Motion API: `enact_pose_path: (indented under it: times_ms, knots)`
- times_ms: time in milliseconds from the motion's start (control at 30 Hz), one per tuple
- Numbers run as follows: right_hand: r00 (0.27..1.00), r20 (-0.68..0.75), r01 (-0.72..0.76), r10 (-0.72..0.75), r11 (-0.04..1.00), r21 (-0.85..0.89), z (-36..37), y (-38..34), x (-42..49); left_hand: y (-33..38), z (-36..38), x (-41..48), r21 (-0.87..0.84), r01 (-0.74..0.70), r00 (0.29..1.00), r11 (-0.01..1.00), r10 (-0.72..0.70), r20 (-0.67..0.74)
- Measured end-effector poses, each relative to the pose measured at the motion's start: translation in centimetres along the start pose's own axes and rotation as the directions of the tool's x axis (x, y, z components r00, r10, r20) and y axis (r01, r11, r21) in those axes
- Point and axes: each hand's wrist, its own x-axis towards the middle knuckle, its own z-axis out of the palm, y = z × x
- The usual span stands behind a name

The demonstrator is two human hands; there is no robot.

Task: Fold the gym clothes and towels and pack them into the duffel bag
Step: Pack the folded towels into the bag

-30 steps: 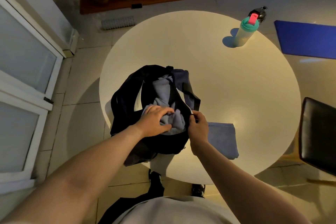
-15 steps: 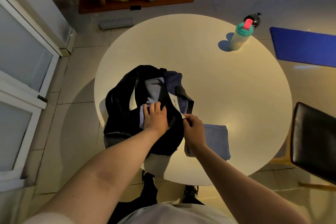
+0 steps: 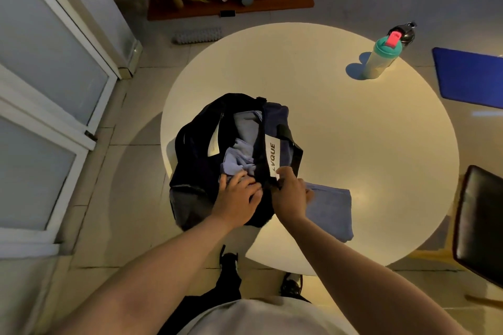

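left hand (image 3: 239, 196), fingers spread and fairly straight, presses the near end of the open duffel bag (image 3: 201, 149) at the table's (image 3: 353, 130) near-left edge; right hand (image 3: 290, 194) pinches its right rim by the white label (image 3: 273, 155); blue clothes (image 3: 239, 156) lie inside; a folded towel (image 3: 332, 209) lies just right; bottle (image 3: 381, 60) beyond

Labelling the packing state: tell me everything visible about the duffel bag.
The duffel bag is dark, black to navy, soft fabric, slumped, open on top. It sits at the near left edge of the table, partly overhanging. A white label with dark lettering marks its right side; pale blue clothes lie in the opening. The left hand presses on them; the right hand pinches the rim by the label. A folded towel lies just right of it.
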Motion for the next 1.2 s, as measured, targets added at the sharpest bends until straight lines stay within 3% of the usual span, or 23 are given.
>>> enact_pose_path:
  times_ms: [167,233,333,433,500,567,633,700,767,800,833,900,1000,1100,1200]
  knots:
    - [0.998,0.051,-0.045,0.025,0.894,0.445,-0.6,-0.4,-0.2,0.6,-0.9,0.4,-0.092,0.044,0.989,0.995,-0.030,0.147]
    - [0.999,0.044,-0.031,0.009,0.843,0.536,-1.5,-0.4,-0.6,0.7,-1.3,1.1,-0.111,0.070,0.972,0.991,-0.043,0.230]
    - [0.998,0.043,-0.065,0.049,0.796,0.602,-2.3,-0.1,-0.7,0.9,-1.7,2.5,-0.077,-0.012,0.940,0.997,0.037,0.338]
    - [0.994,0.039,-0.107,0.102,0.841,0.531,-2.4,0.0,0.1,1.3,-2.3,3.3,-0.267,0.026,0.949,0.963,0.060,0.309]
    - [0.995,0.024,-0.097,0.097,0.894,0.437,-2.4,-0.2,0.7,0.9,-2.2,2.7,-0.380,-0.024,0.972,0.924,0.110,0.208]
    - [0.997,-0.011,-0.068,0.076,0.935,0.348,-2.3,-0.4,1.2,0.0,-2.0,1.4,-0.426,-0.082,0.995,0.901,0.096,0.009]
    - [0.998,-0.057,-0.023,0.035,0.980,0.200,-2.1,-0.9,1.2,-1.2,-1.6,0.3,-0.382,-0.055,0.975,0.923,-0.032,-0.218]
    - [0.980,-0.168,0.113,-0.104,0.992,0.049,-1.8,-1.8,0.4,-2.4,-1.5,-0.4,-0.375,0.083,0.938,0.923,-0.200,-0.285]
    - [0.858,-0.275,0.434,-0.435,0.898,-0.067,-1.5,-3.2,-0.5,-3.7,-1.3,-0.5,-0.357,0.151,0.954,0.922,-0.231,-0.193]
    - [0.781,-0.250,0.571,-0.572,0.817,-0.084,-1.1,-3.9,-0.7,-4.3,-1.1,-0.6,-0.311,0.132,0.974,0.941,-0.182,-0.135]
    - [0.757,-0.172,0.636,-0.630,0.771,-0.028,-0.4,-4.4,-0.8,-4.7,-1.1,-0.5,-0.247,0.090,0.991,0.965,-0.112,-0.078]
    - [0.810,0.034,0.577,-0.585,0.807,0.126,1.0,-5.2,-0.5,-5.1,-1.5,0.0,-0.121,0.009,1.000,0.993,-0.007,0.018]
    - [0.844,0.253,0.464,-0.472,0.881,0.097,2.7,-4.9,0.5,-5.3,-2.5,1.2,-0.073,0.032,0.989,0.997,-0.021,0.147]
    - [0.861,0.324,0.393,-0.391,0.917,0.062,3.0,-4.4,1.5,-5.4,-3.3,1.8,-0.017,0.107,0.960,0.994,-0.099,0.261]
    - [0.871,0.350,0.356,-0.346,0.934,0.038,3.0,-4.2,2.0,-5.4,-3.5,1.8,0.047,0.129,0.970,0.991,-0.136,0.204]
